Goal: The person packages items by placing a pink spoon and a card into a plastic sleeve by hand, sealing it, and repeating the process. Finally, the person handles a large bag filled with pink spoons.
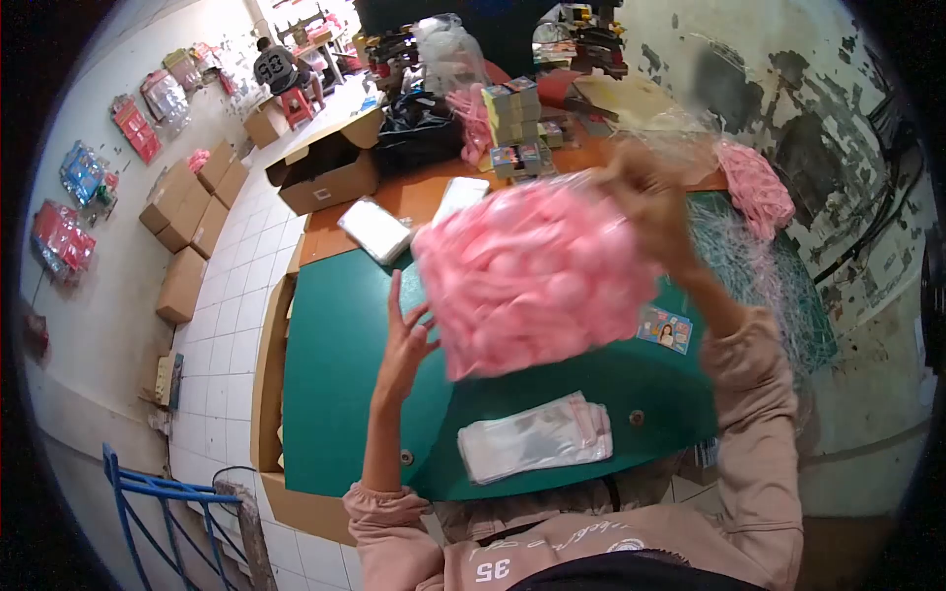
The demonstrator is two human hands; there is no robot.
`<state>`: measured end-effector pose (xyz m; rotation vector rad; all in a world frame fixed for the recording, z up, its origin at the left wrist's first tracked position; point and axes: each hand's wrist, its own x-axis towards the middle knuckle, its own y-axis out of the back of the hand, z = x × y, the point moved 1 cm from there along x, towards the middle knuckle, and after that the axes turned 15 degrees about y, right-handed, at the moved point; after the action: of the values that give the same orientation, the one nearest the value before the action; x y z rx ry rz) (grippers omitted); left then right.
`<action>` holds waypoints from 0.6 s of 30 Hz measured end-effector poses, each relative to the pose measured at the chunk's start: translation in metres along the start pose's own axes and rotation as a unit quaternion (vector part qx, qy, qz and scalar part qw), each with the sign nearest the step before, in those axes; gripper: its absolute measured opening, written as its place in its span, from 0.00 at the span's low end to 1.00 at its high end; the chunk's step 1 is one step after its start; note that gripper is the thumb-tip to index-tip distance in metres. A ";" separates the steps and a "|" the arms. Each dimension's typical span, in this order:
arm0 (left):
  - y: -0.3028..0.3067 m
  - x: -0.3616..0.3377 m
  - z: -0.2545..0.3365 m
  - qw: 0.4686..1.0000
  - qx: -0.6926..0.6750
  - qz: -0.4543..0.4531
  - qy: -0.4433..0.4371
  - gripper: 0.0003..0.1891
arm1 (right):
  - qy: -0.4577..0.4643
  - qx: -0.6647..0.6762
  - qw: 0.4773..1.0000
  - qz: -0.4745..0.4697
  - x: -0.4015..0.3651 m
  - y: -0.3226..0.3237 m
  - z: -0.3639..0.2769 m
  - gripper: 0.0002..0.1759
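A clear plastic bag packed with pink, soft-looking items (537, 281) hangs tilted over the green table mat (340, 345). My right hand (650, 202) is closed on its upper right corner, slightly blurred by motion. Beside the bag's left edge, my left hand (406, 340) is raised with its fingers spread, holding nothing. Below the bag, a stack of clear plastic sleeves (532, 438) lies near the table's front edge. A small printed card (664, 329) rests on the mat under my right forearm.
White packs (375, 230) and stacked bundles of printed cards (512, 113) stand toward the back. An open cardboard box (320, 177) sits at the back left. Pink items (754, 187) and clear plastic strands (754, 266) lie on the right. A person (281, 74) sits far off.
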<state>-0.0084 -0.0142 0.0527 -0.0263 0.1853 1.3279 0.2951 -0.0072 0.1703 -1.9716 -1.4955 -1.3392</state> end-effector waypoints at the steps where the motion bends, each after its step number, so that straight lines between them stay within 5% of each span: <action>1: 0.004 -0.001 -0.002 0.997 -0.032 -0.019 0.065 0.49 | -0.021 0.054 0.998 -0.010 -0.011 -0.027 0.003 0.16; 6: 0.082 -0.031 -0.049 0.981 0.058 0.182 0.044 0.38 | -0.117 0.089 0.989 -0.014 -0.062 -0.142 0.033 0.18; 9: 0.124 -0.046 -0.041 0.966 0.088 0.225 0.091 0.36 | -0.163 0.112 0.980 -0.034 -0.083 -0.189 0.034 0.18; 13: 0.173 -0.043 -0.036 0.950 0.178 0.227 0.118 0.30 | -0.227 0.137 0.949 -0.172 -0.085 -0.208 0.032 0.18; 14: 0.173 -0.043 -0.036 0.950 0.179 0.226 0.122 0.30 | -0.253 0.231 0.906 -0.247 -0.088 -0.205 0.034 0.19; 15: 0.171 -0.043 -0.031 0.907 0.287 0.303 0.062 0.27 | -0.274 0.321 0.850 -0.316 -0.088 -0.201 0.034 0.19; 17: 0.157 -0.046 -0.016 0.762 0.480 0.429 -0.064 0.22 | -0.283 0.305 0.848 -0.327 -0.086 -0.181 0.031 0.19; 18: 0.133 -0.049 0.000 0.794 0.421 0.419 -0.126 0.16 | -0.226 0.242 0.893 -0.306 -0.087 -0.171 0.033 0.17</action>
<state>-0.1476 -0.0294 0.0719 1.1074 0.5968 1.9982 0.1593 0.0344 0.0363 -1.5930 -2.5270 -0.5658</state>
